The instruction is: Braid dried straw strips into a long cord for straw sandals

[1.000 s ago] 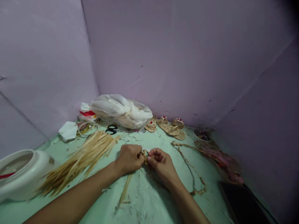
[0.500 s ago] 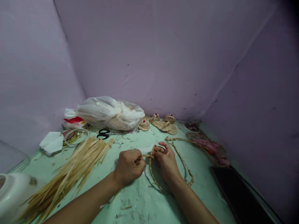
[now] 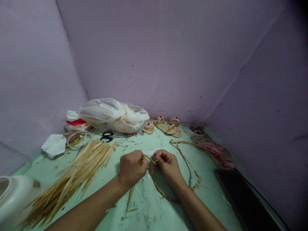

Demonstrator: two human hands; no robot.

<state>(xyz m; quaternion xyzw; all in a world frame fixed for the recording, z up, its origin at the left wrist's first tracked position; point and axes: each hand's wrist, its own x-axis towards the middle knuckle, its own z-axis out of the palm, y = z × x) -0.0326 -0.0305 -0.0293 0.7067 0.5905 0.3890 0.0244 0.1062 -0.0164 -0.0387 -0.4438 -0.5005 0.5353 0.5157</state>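
A straw-coloured braided cord (image 3: pixel 155 181) loops over the table between and behind my hands. My left hand (image 3: pixel 132 166) is closed in a fist round one strand near the cord's end. Opposite it, my right hand (image 3: pixel 168 165) pinches the cord between thumb and fingers, where strands cross. A short bent strand spans the small gap between the two hands. Below the left fist hangs a flat fibre strip (image 3: pixel 130 195). From the right hand the cord curves down behind the forearm, then up to a bend on the table.
Dried fibre strips (image 3: pixel 72 183) lie left, beside a white container (image 3: pixel 21 195). At the back are scissors (image 3: pixel 107 136), a tied plastic bag (image 3: pixel 113 115) and small woven pieces with red beads (image 3: pixel 166 126). On the right sit a pink bundle (image 3: pixel 216 152) and a dark flat panel (image 3: pixel 243 195).
My right hand's fingers have closed from a raised, spread pose into a pinch on the cord. The strand between the hands now bends. A fibre strip shows below my left hand.
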